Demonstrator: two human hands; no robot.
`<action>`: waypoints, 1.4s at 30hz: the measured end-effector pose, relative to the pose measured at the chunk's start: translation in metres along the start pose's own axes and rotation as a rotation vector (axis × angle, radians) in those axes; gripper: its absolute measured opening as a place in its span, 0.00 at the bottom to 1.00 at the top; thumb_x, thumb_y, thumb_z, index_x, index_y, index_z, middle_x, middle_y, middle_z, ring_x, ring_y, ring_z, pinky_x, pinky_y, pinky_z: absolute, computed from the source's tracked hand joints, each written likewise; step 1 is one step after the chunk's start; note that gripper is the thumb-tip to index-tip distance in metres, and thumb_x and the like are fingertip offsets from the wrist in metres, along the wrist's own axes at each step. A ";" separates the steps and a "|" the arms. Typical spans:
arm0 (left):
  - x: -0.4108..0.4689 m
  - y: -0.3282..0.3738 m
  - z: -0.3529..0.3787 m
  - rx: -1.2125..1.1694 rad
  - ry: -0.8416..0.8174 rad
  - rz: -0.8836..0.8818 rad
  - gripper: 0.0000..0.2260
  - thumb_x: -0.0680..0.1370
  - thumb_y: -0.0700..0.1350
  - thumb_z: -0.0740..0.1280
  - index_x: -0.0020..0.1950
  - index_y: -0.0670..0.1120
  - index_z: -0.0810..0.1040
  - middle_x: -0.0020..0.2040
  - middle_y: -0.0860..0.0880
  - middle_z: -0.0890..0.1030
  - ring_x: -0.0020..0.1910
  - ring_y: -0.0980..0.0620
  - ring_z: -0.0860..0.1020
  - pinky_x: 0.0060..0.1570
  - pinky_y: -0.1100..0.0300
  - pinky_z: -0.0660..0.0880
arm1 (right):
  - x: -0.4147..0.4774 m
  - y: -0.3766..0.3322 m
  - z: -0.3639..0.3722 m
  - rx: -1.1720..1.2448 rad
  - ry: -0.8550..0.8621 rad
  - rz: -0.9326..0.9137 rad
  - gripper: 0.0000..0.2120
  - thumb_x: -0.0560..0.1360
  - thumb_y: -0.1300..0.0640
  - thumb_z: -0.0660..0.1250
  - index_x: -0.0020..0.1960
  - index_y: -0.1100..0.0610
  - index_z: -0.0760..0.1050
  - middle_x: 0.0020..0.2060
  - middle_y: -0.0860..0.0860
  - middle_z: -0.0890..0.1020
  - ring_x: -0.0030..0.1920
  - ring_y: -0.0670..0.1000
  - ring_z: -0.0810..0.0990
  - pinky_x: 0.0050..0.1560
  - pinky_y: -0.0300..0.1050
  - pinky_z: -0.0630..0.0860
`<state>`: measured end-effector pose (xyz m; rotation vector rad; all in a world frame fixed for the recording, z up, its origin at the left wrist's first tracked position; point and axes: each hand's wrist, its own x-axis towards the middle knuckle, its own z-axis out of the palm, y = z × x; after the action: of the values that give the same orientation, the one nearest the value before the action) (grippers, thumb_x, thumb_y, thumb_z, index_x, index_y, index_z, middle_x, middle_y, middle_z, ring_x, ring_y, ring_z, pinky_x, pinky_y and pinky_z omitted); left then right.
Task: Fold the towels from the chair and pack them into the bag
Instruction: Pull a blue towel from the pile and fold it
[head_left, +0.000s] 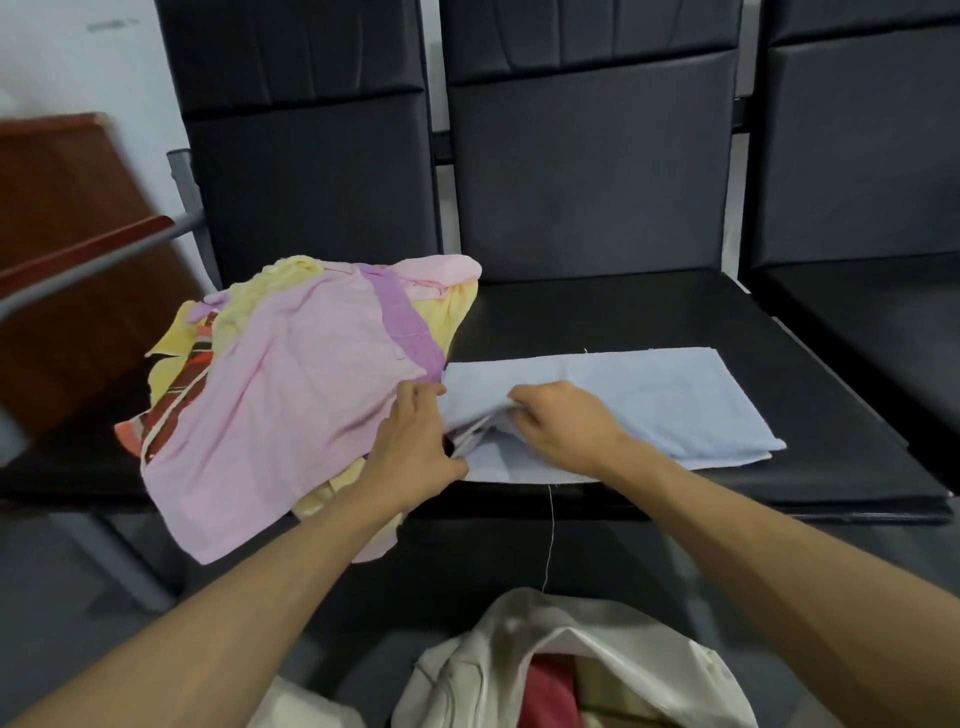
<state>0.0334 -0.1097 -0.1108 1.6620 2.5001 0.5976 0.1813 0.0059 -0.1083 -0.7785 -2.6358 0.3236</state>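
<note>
The blue towel (649, 395) lies flat on the chair seat (623, 312), long axis left to right, its free length running away to the right of my grips; my left hand (415, 447) and right hand (566, 426) both pinch its left end, the right nearer the middle. I count one blue towel, one heap (291, 395) of at least three beside it, one bag (519, 629) below.

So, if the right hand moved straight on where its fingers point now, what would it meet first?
Probably the left hand, just across the fold of the light blue towel that the right hand pinches; depth is unclear.
</note>
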 end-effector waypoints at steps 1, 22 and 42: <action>0.000 -0.001 -0.001 0.004 -0.003 -0.026 0.37 0.68 0.45 0.76 0.71 0.45 0.59 0.65 0.46 0.60 0.59 0.49 0.69 0.56 0.60 0.72 | 0.002 0.003 -0.001 0.097 0.038 0.074 0.11 0.80 0.55 0.59 0.40 0.57 0.67 0.37 0.53 0.76 0.39 0.57 0.71 0.36 0.48 0.64; -0.005 -0.017 -0.033 -0.452 -0.290 -0.430 0.12 0.73 0.36 0.64 0.56 0.45 0.74 0.37 0.44 0.80 0.28 0.51 0.74 0.30 0.61 0.73 | 0.004 0.010 -0.009 0.477 0.288 0.456 0.21 0.81 0.55 0.55 0.30 0.56 0.56 0.25 0.50 0.63 0.29 0.50 0.61 0.31 0.46 0.59; 0.048 -0.019 0.012 0.228 0.167 -0.129 0.12 0.80 0.55 0.62 0.45 0.47 0.76 0.40 0.50 0.78 0.38 0.52 0.76 0.36 0.59 0.68 | 0.011 0.016 -0.022 1.035 0.308 0.780 0.11 0.81 0.56 0.55 0.45 0.60 0.72 0.38 0.53 0.73 0.39 0.53 0.71 0.38 0.46 0.70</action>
<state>0.0007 -0.0697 -0.1214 1.5602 2.8642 0.4715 0.1892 0.0278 -0.0907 -1.2381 -1.4207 1.4548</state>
